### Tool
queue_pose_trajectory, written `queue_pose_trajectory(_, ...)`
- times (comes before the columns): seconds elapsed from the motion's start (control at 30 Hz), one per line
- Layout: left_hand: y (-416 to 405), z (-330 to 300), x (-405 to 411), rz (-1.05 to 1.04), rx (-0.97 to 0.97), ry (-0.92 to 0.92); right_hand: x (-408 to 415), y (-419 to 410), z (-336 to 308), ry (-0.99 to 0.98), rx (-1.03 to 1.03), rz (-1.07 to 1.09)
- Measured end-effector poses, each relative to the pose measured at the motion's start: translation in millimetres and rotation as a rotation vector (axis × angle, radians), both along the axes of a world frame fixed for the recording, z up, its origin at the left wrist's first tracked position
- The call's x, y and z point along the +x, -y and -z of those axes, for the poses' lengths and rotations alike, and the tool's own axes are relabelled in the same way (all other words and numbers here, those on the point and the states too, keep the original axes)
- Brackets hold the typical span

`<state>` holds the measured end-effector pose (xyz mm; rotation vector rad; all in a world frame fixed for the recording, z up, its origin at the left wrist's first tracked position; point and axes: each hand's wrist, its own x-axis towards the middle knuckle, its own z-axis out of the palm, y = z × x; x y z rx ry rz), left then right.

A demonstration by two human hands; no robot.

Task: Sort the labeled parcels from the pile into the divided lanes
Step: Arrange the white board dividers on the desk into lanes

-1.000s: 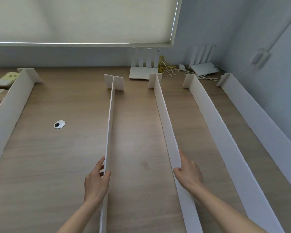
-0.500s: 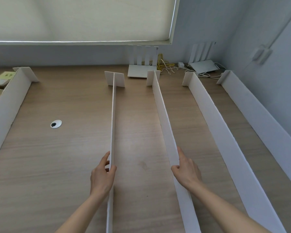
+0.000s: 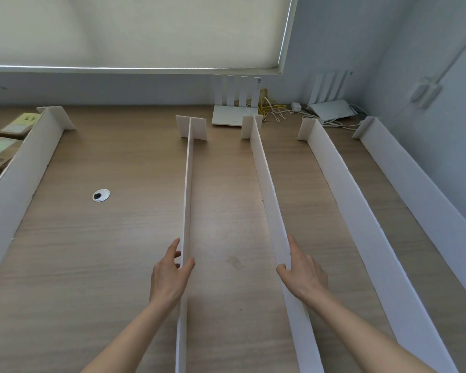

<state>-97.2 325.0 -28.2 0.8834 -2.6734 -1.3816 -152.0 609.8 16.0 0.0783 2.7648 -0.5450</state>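
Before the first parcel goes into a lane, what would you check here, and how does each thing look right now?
1. Dividers upright: ok. The second divider and third divider stand on edge, as do the two to the right.
2. Hands free to pick up: not ok. The left hand pinches the second divider; the right hand holds the third divider.
3. Lane between the hands free of parcels: ok, only bare table shows there.
4. Parcels within sight: ok. The parcels lie beyond the leftmost divider.
5. Labels readable: cannot tell, too small.
6. Which lane matches which label: cannot tell, no lane markings show.
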Motion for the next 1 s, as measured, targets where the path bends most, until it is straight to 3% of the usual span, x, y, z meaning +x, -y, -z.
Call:
queue_pose_trajectory(0.23,21,-35,8,0.022,-0.092,-0.029,4,5,-25,-0.058,-0.024,-0.07)
queue_pose_trajectory(0.47,66,-121,28,0.005,-0.212,-0.125,1,53,-103,-0.119,0.023,-0.246)
queue_pose_trajectory(0.73,160,-261,83,-0.052,-0.367,-0.246,24,162,-239,-0.249,0.04,-0.467)
queue_pose_trajectory(1.0,283,-357,189,-0.065,-0.446,-0.37,105,307,-346,-0.392,0.062,-0.595)
